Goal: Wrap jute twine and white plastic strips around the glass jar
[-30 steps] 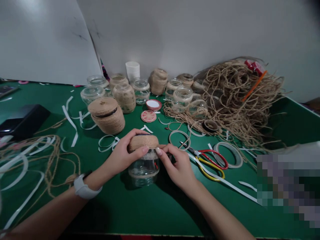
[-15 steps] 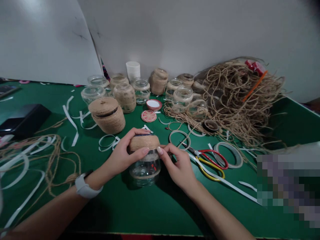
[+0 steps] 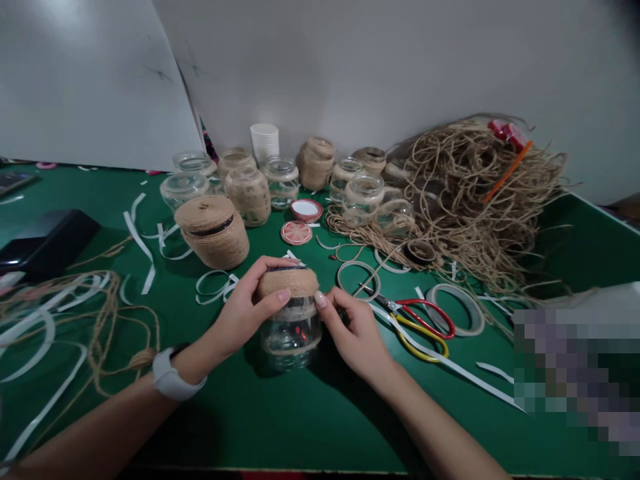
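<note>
A glass jar (image 3: 291, 333) stands upright on the green table in front of me. Its lid and upper part wear a wrapped band of jute twine (image 3: 295, 283), and a thin twine ring circles it lower down. My left hand (image 3: 253, 300) is closed around the jar's top from the left, thumb across the twine band, fingers over the lid edge. On the right side, my right hand (image 3: 347, 320) has curled fingers, with thumb and fingertips at the jar just below the band. Any twine end between those fingertips is hidden.
Behind stand a twine-wrapped lidded jar (image 3: 213, 233), several other jars, two red-patterned lids (image 3: 296, 233) and white cups (image 3: 265, 142). To the right lie scissors (image 3: 425, 320), tape rolls (image 3: 457, 310) and a heap of twine (image 3: 475, 180). White strips and loose twine (image 3: 107, 320) lie left.
The jar seems to have turned or tilted slightly; the red spot on its glass has shifted left. My left thumb has slid a little left, and both hands stay on the jar.
</note>
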